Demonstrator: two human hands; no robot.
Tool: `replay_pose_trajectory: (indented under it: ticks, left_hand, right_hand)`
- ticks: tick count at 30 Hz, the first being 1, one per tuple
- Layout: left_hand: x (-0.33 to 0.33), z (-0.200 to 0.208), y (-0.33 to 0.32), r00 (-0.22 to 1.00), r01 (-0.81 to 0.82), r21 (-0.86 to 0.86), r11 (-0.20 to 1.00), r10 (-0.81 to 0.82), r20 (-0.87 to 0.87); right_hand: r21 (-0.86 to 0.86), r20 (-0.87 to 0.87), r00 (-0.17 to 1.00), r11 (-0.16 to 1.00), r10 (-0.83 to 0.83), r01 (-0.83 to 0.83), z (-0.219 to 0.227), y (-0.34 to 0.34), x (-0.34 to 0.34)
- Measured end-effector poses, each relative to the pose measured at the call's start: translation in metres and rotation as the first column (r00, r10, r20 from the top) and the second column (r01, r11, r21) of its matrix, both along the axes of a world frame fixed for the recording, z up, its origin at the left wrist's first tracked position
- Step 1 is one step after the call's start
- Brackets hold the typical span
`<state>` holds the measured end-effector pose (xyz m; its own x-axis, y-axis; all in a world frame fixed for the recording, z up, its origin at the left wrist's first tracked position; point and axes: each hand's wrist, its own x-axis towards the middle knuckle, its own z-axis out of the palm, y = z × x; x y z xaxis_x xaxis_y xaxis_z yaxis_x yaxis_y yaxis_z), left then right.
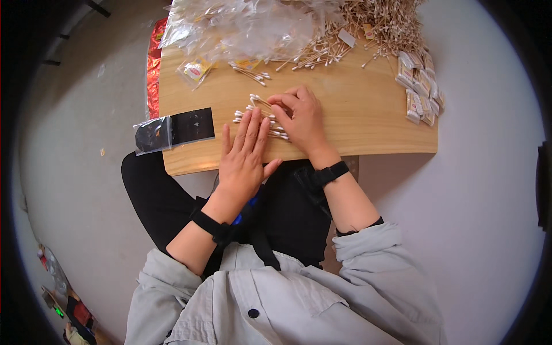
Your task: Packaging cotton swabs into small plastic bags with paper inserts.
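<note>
A small loose group of white-tipped cotton swabs (pixel 280 135) lies near the front edge of the wooden table. My left hand (pixel 244 152) rests flat over them with fingers stretched out, covering part of the group. On the right side of the group, my right hand (pixel 303 118) has its fingers curled, thumb and index finger closing on the stick of a cotton swab (pixel 260 100). How many sticks are between those fingers is hidden. Just beyond my hands lies another small bunch of swabs (pixel 250 73).
A heap of clear plastic bags (pixel 241 26) covers the table's far side, beside a large pile of swabs (pixel 382 26). Filled packs (pixel 422 86) are stacked at the right edge. A black strip in clear plastic (pixel 175 131) overhangs the left edge. One bag (pixel 195 70) lies separately.
</note>
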<state>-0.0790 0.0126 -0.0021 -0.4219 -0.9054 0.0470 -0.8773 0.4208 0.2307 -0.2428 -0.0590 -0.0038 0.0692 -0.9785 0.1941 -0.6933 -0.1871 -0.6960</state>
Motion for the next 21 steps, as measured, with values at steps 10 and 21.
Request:
replay_pose_trajectory:
  ticks: [10,21]
  left_hand:
    - [0.003,0.001,0.008,0.999,-0.043,0.041,0.998,0.043,-0.020]
    - [0.003,0.000,0.009,0.998,-0.064,-0.005,0.998,0.064,0.005]
  right_hand:
    - [-0.055,-0.009,0.999,0.998,0.037,-0.037,-0.005,0.000,0.006]
    - [-0.078,-0.062,0.998,0.997,-0.022,0.017,0.002,-0.006,0.013]
